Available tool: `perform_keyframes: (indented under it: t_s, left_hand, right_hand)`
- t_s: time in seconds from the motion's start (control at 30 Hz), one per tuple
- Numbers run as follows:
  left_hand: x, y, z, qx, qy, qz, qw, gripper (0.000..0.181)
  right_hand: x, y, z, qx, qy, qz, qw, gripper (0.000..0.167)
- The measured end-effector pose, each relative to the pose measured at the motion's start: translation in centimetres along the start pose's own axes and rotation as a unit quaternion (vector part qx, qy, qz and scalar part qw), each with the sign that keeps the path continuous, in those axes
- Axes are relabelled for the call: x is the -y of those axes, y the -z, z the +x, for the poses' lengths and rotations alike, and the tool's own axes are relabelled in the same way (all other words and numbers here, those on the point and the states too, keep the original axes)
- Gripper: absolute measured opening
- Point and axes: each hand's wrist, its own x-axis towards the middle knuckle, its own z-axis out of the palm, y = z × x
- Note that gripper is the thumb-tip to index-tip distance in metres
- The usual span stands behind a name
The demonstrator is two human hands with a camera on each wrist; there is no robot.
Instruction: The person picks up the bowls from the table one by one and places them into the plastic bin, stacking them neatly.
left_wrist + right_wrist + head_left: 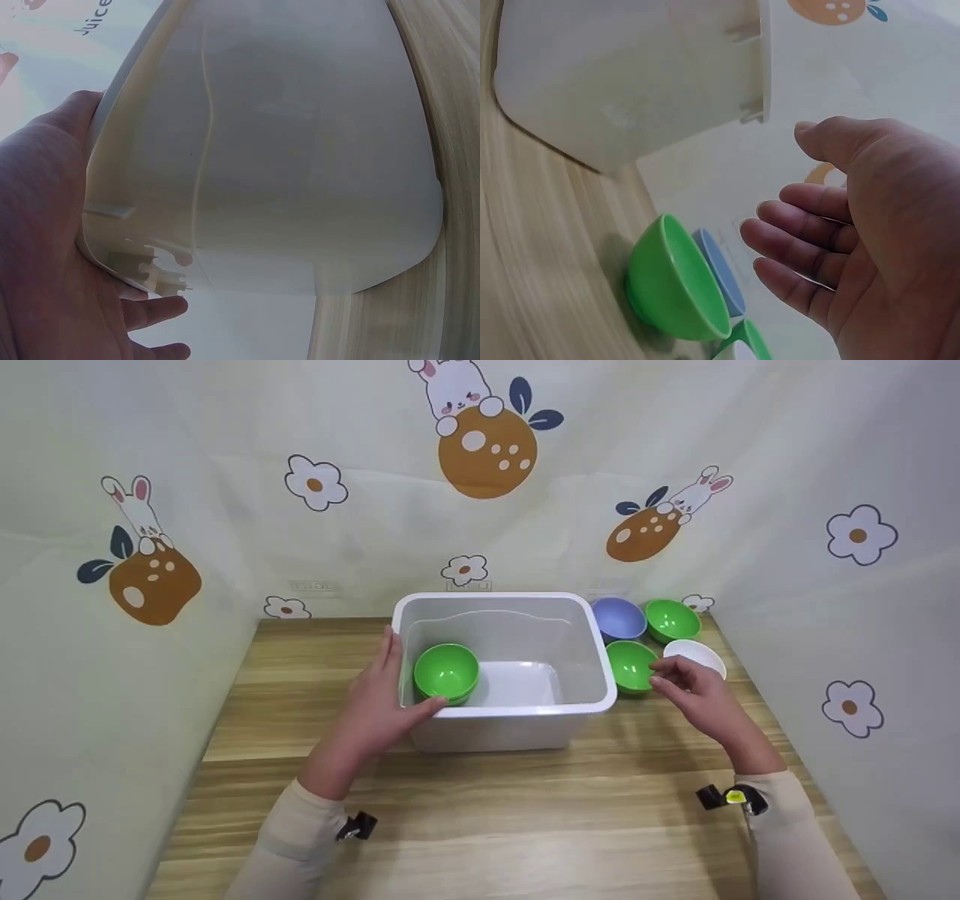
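Note:
A white plastic bin [504, 711] stands on the table with green bowls [447, 671] stacked at its left end. My left hand [375, 697] rests on the bin's near left corner, thumb over the front rim, straight fingers along the left side. The left wrist view shows its fingers spread past the bin [262, 150]. Right of the bin, my right hand [694, 694] is held in the air by a near green bowl [628, 666]. In the right wrist view this hand [855, 217] has loosely bent fingers, apart from the green bowl [671, 285], and holds nothing.
Behind the near green bowl stand a blue bowl [619, 619] and another green bowl [673, 621]. A white bowl [697, 656] lies behind my right hand. Patterned cloth walls [360, 547] border the wooden table [480, 825] at the back and both sides.

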Motion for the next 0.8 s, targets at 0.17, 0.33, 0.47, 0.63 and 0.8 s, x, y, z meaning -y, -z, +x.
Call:
perform_keyframes:
  t_s: [0.17,0.33,0.47,0.63,0.8]
  left_hand:
    - [0.0,0.1,0.0,-0.001,-0.001,0.006,1.0000,0.135]
    - [0.0,0.0,0.0,0.001,0.001,0.006,1.0000,0.134]
    - [-0.2,0.1,-0.1,0.003,0.004,0.009,1.0000,0.136]
    - [-0.2,0.1,-0.1,0.003,0.006,0.004,1.0000,0.140]
    - [-0.1,0.1,-0.1,0.001,0.003,0.005,1.0000,0.140]
  right_hand:
    - [-0.9,-0.2,-0.2,-0.011,-0.017,0.023,0.9995,0.026]
    - [-1.6,-0.2,-0.3,-0.043,-0.018,0.002,0.9989,0.027]
    - [-2.3,-0.1,-0.2,-0.102,-0.008,-0.059,0.9930,0.030]
    - [-4.3,0.2,0.0,-0.170,0.021,-0.112,0.9788,0.047]
    - [-6.8,0.9,-0.1,-0.212,-0.014,-0.150,0.9656,0.075]
